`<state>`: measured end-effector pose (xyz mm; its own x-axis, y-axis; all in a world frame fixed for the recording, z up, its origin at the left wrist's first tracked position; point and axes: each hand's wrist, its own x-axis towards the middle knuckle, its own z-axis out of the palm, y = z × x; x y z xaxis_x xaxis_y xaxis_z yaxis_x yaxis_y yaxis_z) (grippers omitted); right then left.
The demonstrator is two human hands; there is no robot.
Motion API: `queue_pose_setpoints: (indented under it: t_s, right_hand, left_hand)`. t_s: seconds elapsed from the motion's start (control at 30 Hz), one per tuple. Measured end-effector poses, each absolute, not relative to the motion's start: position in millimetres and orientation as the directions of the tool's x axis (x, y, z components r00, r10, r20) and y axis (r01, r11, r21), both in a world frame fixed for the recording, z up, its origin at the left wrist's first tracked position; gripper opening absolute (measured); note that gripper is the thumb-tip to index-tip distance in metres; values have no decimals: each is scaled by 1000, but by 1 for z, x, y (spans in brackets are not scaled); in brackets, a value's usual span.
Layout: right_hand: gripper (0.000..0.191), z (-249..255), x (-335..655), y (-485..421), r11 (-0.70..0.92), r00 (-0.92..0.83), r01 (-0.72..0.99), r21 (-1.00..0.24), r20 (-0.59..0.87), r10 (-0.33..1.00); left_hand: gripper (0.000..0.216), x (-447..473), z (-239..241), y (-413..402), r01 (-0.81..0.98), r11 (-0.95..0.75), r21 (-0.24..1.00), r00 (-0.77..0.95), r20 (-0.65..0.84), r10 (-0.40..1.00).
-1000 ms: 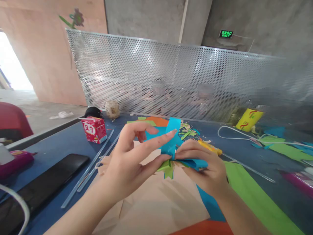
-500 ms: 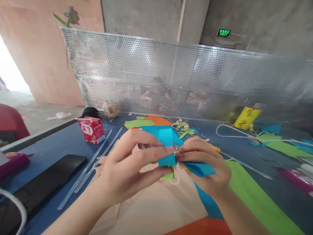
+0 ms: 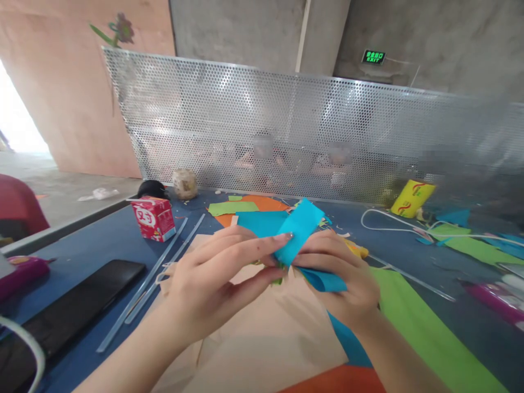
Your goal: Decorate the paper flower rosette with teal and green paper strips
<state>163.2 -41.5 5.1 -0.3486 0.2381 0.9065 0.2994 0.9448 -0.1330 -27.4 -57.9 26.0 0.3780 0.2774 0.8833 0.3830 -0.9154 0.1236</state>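
Between my two hands, above the beige sheet (image 3: 262, 338), is a blue strip (image 3: 302, 226) that looks like felt or paper. My left hand (image 3: 216, 278) pinches it near its lower left edge, index finger lying across its face. The fingers of my right hand (image 3: 341, 273) are curled round the strip's right side, where a folded blue loop (image 3: 327, 280) sticks out under them. A small green piece (image 3: 277, 278) shows below the left fingertips, mostly hidden. Under and behind the hands lie a blue sheet (image 3: 257, 221) and an orange sheet (image 3: 339, 379).
Clear glue sticks (image 3: 143, 295), a black phone (image 3: 77, 305) and a red box (image 3: 153, 218) lie left. Green sheets (image 3: 426, 322), a white cable (image 3: 409, 229), a yellow roll (image 3: 413, 197) and a purple-handled tool (image 3: 499, 300) are right. A perforated metal screen (image 3: 245, 120) borders the back.
The blue strip's free end has swung up and to the right, now standing slanted between my hands. My right hand has shifted slightly left, and less of the green piece shows.
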Motion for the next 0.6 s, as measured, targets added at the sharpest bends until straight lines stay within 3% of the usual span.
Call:
queue_pose_setpoints:
  t_s: [0.33,0.6]
  right_hand:
    - [29,-1,166,-39,855,-433,506,117,891,134]
    - [23,-6,165,-37,762,-531,583,282,842,94]
  left_hand:
    - [46,-24,24,-58,487,-753,443,282,736,615]
    - [52,-20,23,-53,452,-598,662,199,578,791]
